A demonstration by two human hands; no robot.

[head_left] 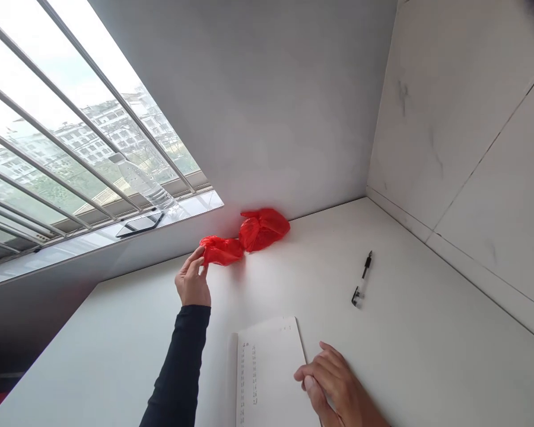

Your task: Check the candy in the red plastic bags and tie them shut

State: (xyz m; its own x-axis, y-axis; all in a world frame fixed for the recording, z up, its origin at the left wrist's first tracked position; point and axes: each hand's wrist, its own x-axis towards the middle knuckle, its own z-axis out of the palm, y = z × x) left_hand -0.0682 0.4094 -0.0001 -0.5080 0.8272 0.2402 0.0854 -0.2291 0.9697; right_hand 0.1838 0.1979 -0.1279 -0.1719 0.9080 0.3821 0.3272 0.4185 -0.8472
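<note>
My left hand (193, 279) reaches to the back of the table, thumb and fingers pinched on the left end of a crumpled red plastic bag (222, 251). Touching that bag on its right is another red bundle (264, 230), bunched up against the wall; whether the two are joined I cannot tell. My right hand (331, 382) rests at the right edge of an open notebook (273, 362), its fingers loosely bent and holding nothing. Handwritten columns run down the left side of the notebook page. An uncapped black pen (366, 265) lies farther right, its cap (356, 296) at its lower end.
On the window sill (200, 204) at the left stand a clear plastic bottle (149, 188) and a flat dark phone-like device (140, 225). Metal bars (93, 127) cross the window. A grey wall and a marbled wall (463, 148) border the white table (409, 350).
</note>
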